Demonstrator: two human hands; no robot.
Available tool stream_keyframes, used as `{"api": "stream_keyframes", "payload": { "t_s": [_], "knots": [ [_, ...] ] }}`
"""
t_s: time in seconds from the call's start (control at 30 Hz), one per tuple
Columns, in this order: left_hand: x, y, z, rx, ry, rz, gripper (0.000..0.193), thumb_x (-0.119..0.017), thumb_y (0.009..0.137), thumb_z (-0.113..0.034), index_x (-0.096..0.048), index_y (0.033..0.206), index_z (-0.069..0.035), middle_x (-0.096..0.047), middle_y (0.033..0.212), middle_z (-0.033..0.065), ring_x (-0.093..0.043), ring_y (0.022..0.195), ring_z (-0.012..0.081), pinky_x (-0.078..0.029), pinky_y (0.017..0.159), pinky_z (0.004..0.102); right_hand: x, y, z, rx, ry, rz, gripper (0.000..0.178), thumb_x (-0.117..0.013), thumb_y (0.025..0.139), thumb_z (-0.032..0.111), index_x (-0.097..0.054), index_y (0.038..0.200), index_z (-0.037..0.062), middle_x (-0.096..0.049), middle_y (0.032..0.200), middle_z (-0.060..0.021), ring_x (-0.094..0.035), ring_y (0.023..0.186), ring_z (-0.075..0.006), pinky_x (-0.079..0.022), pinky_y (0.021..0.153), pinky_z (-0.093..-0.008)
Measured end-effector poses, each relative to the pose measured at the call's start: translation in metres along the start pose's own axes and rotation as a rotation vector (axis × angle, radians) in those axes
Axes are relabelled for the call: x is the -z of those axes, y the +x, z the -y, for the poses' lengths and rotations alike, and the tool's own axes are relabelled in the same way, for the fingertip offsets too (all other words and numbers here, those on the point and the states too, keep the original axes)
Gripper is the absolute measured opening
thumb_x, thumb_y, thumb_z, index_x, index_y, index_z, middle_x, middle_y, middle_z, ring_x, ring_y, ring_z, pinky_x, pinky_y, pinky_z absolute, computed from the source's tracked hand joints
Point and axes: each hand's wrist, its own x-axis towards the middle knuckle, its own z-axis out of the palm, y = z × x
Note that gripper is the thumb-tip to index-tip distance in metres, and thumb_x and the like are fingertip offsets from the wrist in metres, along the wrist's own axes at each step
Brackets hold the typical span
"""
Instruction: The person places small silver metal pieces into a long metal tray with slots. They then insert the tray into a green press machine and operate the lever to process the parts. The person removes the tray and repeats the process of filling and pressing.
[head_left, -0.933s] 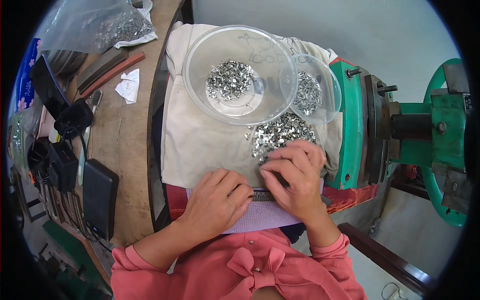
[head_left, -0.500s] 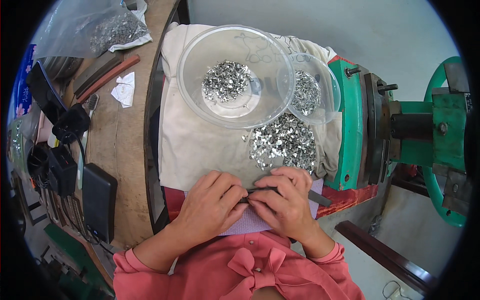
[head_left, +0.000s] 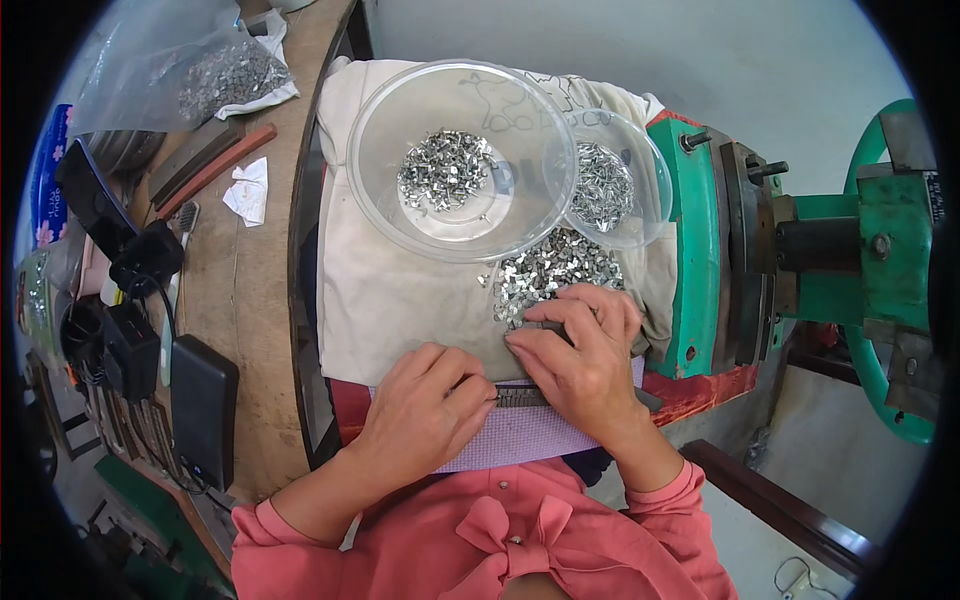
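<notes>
My left hand (head_left: 425, 405) is closed on the left end of a dark narrow metal strip (head_left: 520, 397), which carries a row of small pieces. The strip lies across a lilac textured mat (head_left: 485, 448) close to my body. My right hand (head_left: 590, 350) is at the near edge of a loose pile of small shiny metal pieces (head_left: 560, 268). Its thumb and index finger are drawn together, and what they pinch is too small to make out. The right hand's wrist hides part of the strip, whose far end shows beside it.
Behind the pile stand a large clear bowl (head_left: 400, 115) and a smaller one (head_left: 652, 185), both holding metal bits, on a beige cloth (head_left: 350, 300). A green machine vice (head_left: 692, 300) borders the right. On the wooden bench (head_left: 265, 300) at left lies a black power bank (head_left: 203, 410).
My right hand has left the strip and moved up to the pile, uncovering the strip's row of pieces. My left hand has stayed on the strip. The view has shifted slightly.
</notes>
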Motion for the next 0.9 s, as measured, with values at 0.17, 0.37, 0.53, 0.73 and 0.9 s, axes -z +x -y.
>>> {"api": "stream_keyframes", "payload": {
  "t_s": [0.17, 0.37, 0.53, 0.73, 0.9],
  "knots": [
    [0.003, 0.001, -0.002, 0.019, -0.011, 0.015, 0.026, -0.082, 0.073, -0.01, -0.064, 0.091, -0.008, -0.061, 0.097, 0.0062, -0.057, 0.085, 0.0276, -0.047, 0.073, 0.0384, 0.006, 0.001, 0.003, 0.011, 0.02, 0.046, 0.018, -0.081, 0.072, 0.015, -0.075, 0.09, 0.0167, -0.065, 0.106, 0.0028, -0.055, 0.111, -0.0227, -0.032, 0.101, -0.0435],
    [0.004, 0.002, -0.002, 0.012, 0.004, 0.033, 0.027, -0.083, 0.072, -0.012, -0.064, 0.091, -0.009, -0.06, 0.097, 0.0058, -0.056, 0.086, 0.0276, -0.047, 0.074, 0.0387, 0.006, -0.001, 0.002, 0.01, 0.033, 0.066, 0.018, -0.081, 0.072, 0.015, -0.075, 0.09, 0.0178, -0.065, 0.106, 0.0031, -0.055, 0.111, -0.0228, -0.032, 0.101, -0.0435],
    [0.002, 0.001, -0.004, 0.01, 0.021, 0.015, 0.025, -0.082, 0.073, -0.012, -0.066, 0.092, -0.009, -0.06, 0.096, 0.005, -0.057, 0.087, 0.0271, -0.047, 0.075, 0.0386, 0.01, 0.0, -0.002, -0.016, 0.035, 0.044, 0.018, -0.082, 0.072, 0.016, -0.075, 0.088, 0.0177, -0.065, 0.105, 0.0031, -0.056, 0.109, -0.0233, -0.033, 0.098, -0.0436],
    [-0.002, -0.001, -0.004, -0.028, 0.048, 0.003, 0.023, -0.08, 0.073, -0.01, -0.069, 0.093, -0.01, -0.06, 0.096, 0.0042, -0.058, 0.087, 0.0258, -0.048, 0.074, 0.0385, 0.014, -0.007, -0.008, -0.033, 0.036, 0.04, 0.02, -0.082, 0.07, 0.015, -0.075, 0.088, 0.0175, -0.065, 0.105, 0.0032, -0.057, 0.108, -0.0237, -0.034, 0.097, -0.0435],
    [-0.005, -0.002, -0.005, -0.033, 0.066, -0.005, 0.012, -0.074, 0.08, -0.012, -0.067, 0.088, -0.008, -0.06, 0.096, 0.0028, -0.058, 0.09, 0.0226, -0.047, 0.074, 0.0365, 0.01, -0.005, -0.001, -0.024, 0.057, 0.047, 0.02, -0.082, 0.069, 0.015, -0.075, 0.087, 0.018, -0.065, 0.106, 0.003, -0.056, 0.109, -0.0231, -0.034, 0.098, -0.0439]
  ]
}}
